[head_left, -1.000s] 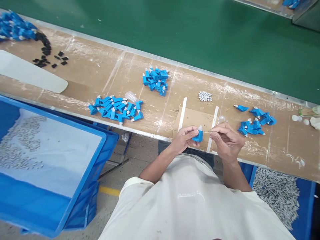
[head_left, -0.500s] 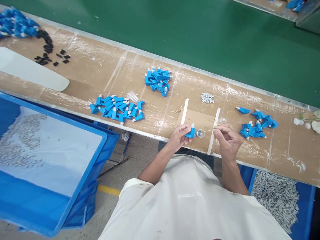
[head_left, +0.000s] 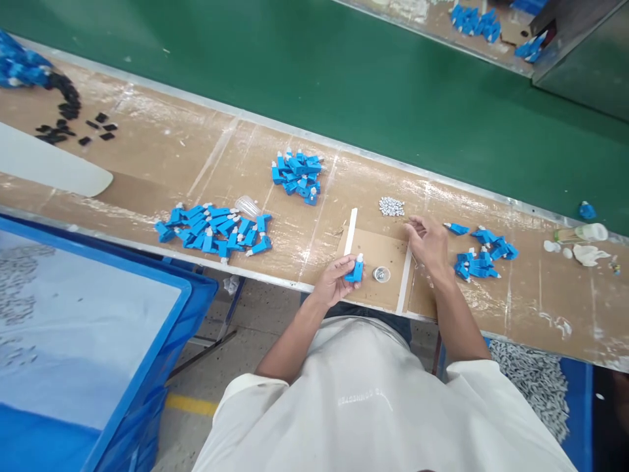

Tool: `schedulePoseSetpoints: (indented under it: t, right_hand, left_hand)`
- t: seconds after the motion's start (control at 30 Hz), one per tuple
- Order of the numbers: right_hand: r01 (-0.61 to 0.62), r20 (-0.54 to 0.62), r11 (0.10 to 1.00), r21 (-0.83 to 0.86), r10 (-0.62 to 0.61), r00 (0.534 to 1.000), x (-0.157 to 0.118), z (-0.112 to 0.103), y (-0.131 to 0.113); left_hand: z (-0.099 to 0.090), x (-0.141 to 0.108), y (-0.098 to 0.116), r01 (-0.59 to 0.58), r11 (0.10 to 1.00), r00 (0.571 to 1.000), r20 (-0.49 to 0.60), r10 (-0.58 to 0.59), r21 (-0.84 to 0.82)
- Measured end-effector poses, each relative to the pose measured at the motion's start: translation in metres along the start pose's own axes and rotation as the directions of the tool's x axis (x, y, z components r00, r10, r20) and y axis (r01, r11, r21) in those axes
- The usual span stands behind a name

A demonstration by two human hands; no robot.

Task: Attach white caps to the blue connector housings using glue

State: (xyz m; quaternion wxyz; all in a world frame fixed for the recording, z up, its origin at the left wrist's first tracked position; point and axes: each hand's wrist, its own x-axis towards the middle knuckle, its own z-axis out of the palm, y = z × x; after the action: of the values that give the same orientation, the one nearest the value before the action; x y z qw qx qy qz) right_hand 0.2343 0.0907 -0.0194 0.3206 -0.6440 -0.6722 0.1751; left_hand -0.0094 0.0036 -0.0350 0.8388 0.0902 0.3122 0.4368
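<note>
My left hand (head_left: 335,280) is closed around a blue plastic piece with a white tip (head_left: 354,270), held upright over the table's front edge. Just right of it stands a small clear cup (head_left: 381,274) with dark contents on a cardboard sheet (head_left: 381,246) bordered by white tape strips. My right hand (head_left: 428,246) is over the table beyond the right strip, its fingers bent together. What they hold, if anything, is too small to make out. Close to those fingertips lies a cluster of small grey-white pieces (head_left: 392,206).
Blue pieces lie in a left heap (head_left: 216,229), a middle heap (head_left: 297,174) and a right group (head_left: 479,262). A clear plastic cup (head_left: 248,206) rests by the left heap. Far left are black parts (head_left: 63,98) and a white panel (head_left: 49,164). A blue bin (head_left: 184,288) stands below.
My right hand has moved away from the small cup, forward towards the grey-white cluster. The thin stick that showed between its fingers is no longer clear. My left hand still holds the blue piece.
</note>
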Motion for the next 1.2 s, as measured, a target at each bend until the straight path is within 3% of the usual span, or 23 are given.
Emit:
schedulePoseSetpoints:
  t: [0.13,0.27,0.47,0.73,0.97,1.07,1.13,1.2]
  right_hand:
    - [0.171,0.126,0.962,-0.213,-0.147,0.981,0.031,0.002,0.015]
    - [0.264,0.198,0.928,-0.264,-0.216,0.956,0.040,0.009,0.024]
    - [0.325,0.221,0.906,-0.269,-0.271,0.937,0.061,0.016,0.039]
    - [0.399,0.384,0.872,-0.283,-0.279,0.880,0.085,0.007,0.045]
    - [0.386,0.336,0.852,-0.354,-0.269,0.903,0.079,0.013,0.034]
    - [0.287,0.274,0.929,-0.233,-0.221,0.936,0.069,0.007,0.019]
    - [0.141,0.271,0.990,0.007,-0.138,0.953,0.056,-0.001,0.005]
    - [-0.050,0.307,0.947,0.317,-0.052,0.950,0.038,-0.008,-0.012]
  left_hand:
    - [0.005,0.000,0.004,0.021,0.997,0.999,-0.023,-0.022,-0.068]
    - [0.007,-0.002,0.010,0.056,0.988,0.996,-0.062,-0.066,-0.141]
    - [0.014,-0.012,0.022,0.100,0.986,0.994,0.063,-0.092,-0.134]
    - [0.027,-0.019,0.027,0.069,0.993,0.992,0.114,-0.057,-0.097]
    - [0.022,-0.018,0.022,0.046,0.998,0.988,0.149,-0.039,-0.048]
    - [0.021,-0.021,0.023,0.039,0.998,0.991,0.129,-0.031,-0.059]
    - [0.022,-0.023,0.024,0.046,0.996,0.994,0.098,-0.038,-0.082]
    - [0.024,-0.023,0.026,0.048,0.993,0.997,0.068,-0.041,-0.104]
